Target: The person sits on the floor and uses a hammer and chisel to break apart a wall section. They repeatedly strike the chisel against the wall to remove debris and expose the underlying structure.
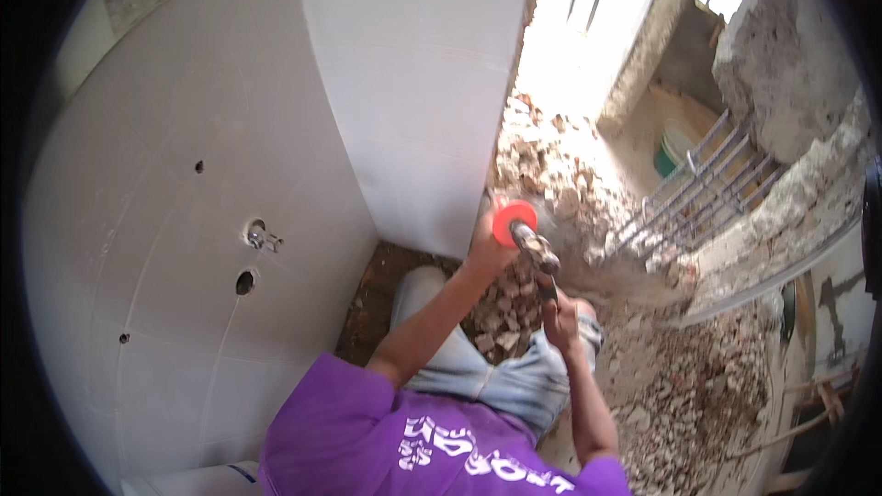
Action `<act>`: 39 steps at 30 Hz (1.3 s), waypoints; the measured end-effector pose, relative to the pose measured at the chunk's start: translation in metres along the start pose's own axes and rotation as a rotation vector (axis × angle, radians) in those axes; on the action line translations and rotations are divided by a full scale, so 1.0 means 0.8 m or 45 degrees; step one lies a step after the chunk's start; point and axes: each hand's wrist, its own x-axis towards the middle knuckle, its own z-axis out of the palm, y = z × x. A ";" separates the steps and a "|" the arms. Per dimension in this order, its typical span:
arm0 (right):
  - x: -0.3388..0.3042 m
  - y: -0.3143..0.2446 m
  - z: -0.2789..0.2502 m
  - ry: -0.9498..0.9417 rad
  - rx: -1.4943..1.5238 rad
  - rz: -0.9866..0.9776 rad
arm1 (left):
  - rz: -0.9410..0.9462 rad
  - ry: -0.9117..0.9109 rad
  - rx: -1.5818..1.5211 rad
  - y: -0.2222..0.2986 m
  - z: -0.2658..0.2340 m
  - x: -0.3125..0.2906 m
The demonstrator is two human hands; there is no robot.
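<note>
While sitting low with jeans-clad legs (450,358) bent around loose rubble (501,317), gripping one tool per bare hand. Wrapping the left hand (487,250), with fingers curled tight, around a red-guarded chisel (503,226), just behind the round guard. Closing the right hand (561,320) firmly around the handle of a hammer (542,257), nearer the body and slightly to the right. Holding the hammer's head right at the chisel's near end, overlapping it in view; being unable to tell touching from just short of touching. Being unable to see the chisel's tip past hand and guard. Positioning the chisel in front of the knees, near the low right edge of a white wall panel (413,64), beside a sunlit debris heap (551,165).

Having a pale wall (175,248) on the left; seeing a metal pipe fitting (265,238) poking out of it and a round dark hole (244,283) just below. Seeing exposed steel bars (691,165) to the right, near a ragged concrete chunk (781,64); spotting a green-and-white bucket (675,149) beside the bars. Seeing more broken bits (698,395) covering the floor at lower right. Wearing a purple shirt (367,422) with white lettering.
</note>
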 end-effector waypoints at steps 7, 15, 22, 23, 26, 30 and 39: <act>-0.007 -0.194 0.004 0.557 0.781 -0.870 | -0.332 0.212 -1.358 -0.015 -0.018 -0.015; 0.036 -0.050 0.026 0.058 -0.082 -0.207 | 0.324 -0.066 0.486 0.042 -0.013 -0.008; -0.013 -0.141 0.022 0.073 0.627 -0.640 | -0.208 0.238 -0.868 -0.012 -0.031 -0.007; -0.006 -0.154 0.012 0.132 0.595 -0.969 | -0.019 0.206 -0.300 -0.014 -0.031 -0.010; 0.000 -0.133 0.009 0.341 0.459 -1.289 | 0.431 0.034 0.639 0.027 -0.009 -0.008; 0.013 -0.050 0.036 0.001 -0.136 -0.172 | -0.226 0.058 -0.774 0.010 -0.024 -0.011; 0.008 -0.099 0.014 -0.082 0.887 -1.176 | 0.164 0.032 0.148 0.032 -0.014 -0.021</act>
